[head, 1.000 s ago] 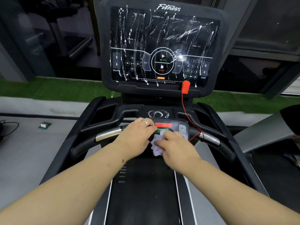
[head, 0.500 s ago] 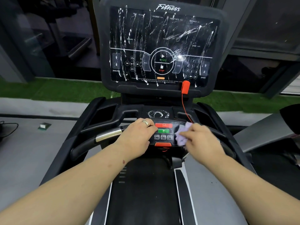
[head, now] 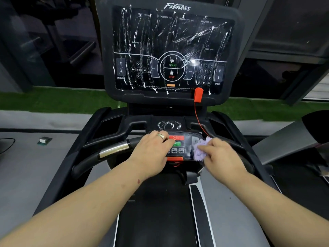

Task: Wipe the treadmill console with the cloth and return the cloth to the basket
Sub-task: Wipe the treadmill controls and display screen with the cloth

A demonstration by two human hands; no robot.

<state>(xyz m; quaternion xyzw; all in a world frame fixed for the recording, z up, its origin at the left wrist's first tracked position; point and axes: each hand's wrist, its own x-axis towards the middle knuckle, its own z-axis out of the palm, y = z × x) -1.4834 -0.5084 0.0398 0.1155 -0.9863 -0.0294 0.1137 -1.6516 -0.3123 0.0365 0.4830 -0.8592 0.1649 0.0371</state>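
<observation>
My right hand (head: pixel 221 155) pinched the crumpled, fuzzy lilac cloth (head: pixel 200 150) against the glossy small control panel (head: pixel 185 145) on the handlebar. My left hand (head: pixel 153 150), fingers relaxed, rested flat on the panel's left end, while white streaks covered the screen (head: pixel 170 50) above.

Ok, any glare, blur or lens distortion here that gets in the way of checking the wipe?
Head view: a bright glare spot on the console screen beside the keypad; wide-angle bending bows the frame edges; the purple cloth in the right hand looks slightly soft; the left hand is sharp.
</observation>
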